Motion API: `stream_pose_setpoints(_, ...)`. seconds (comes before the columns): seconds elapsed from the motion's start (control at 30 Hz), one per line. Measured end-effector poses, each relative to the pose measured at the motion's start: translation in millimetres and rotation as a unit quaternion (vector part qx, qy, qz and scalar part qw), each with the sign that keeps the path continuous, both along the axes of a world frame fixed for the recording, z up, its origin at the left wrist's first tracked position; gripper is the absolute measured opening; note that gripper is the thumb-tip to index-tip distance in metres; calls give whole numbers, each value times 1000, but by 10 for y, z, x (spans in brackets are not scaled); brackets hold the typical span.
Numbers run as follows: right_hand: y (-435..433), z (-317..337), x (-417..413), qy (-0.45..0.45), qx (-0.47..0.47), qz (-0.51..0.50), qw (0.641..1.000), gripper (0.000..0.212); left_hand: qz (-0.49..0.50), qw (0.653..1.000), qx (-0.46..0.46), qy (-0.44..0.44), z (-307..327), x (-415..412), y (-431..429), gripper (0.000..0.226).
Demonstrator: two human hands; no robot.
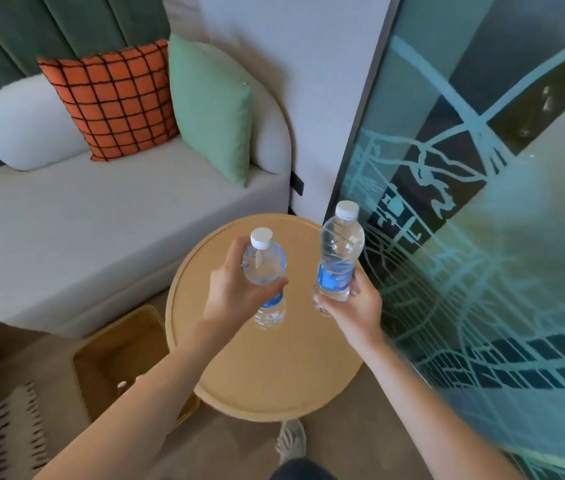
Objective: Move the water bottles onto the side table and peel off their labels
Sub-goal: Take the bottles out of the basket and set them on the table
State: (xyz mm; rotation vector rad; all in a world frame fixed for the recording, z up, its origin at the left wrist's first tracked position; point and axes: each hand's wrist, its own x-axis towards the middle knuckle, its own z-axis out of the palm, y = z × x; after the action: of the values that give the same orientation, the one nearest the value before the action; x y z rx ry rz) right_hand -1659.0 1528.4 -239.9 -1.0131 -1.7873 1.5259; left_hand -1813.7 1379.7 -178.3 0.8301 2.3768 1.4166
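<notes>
Right now, on my feed, both hands are out over the round wooden side table (274,372), each with a water bottle in it. The left hand (236,289) has its fingers and thumb curled round the upper body of the left bottle (264,268), which stands roughly upright with its white cap on; its blue label (276,301) shows just below the thumb. The right hand (353,306) grips the right bottle (338,251) low down near its base, fingers wrapped behind it, and this bottle tilts slightly away toward the far right rim of the table, also capped, with its blue label (334,277) facing me. Both bottles sit over the tabletop; I cannot tell whether either base touches it. Beyond the table is a pale sofa (101,220) carrying an orange checked cushion (115,98) and a green cushion (212,109). A patterned glass panel (482,237) fills the right side, and a woven basket (118,355) stands on the floor just left of the table.
</notes>
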Motion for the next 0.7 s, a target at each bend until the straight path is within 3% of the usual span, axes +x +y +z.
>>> stream_pose_setpoints(0.3, 1022, -1353, -880, 26, 39, -28, 998, 61, 18, 1000, -7, -2, -1151, -762, 1225, 62)
stream_pose_setpoints(0.7, 1454, -2170, -1476, 42, 81, -43, 995, 53, 30, 997, 28, 61, -1867, -1203, 1848, 69)
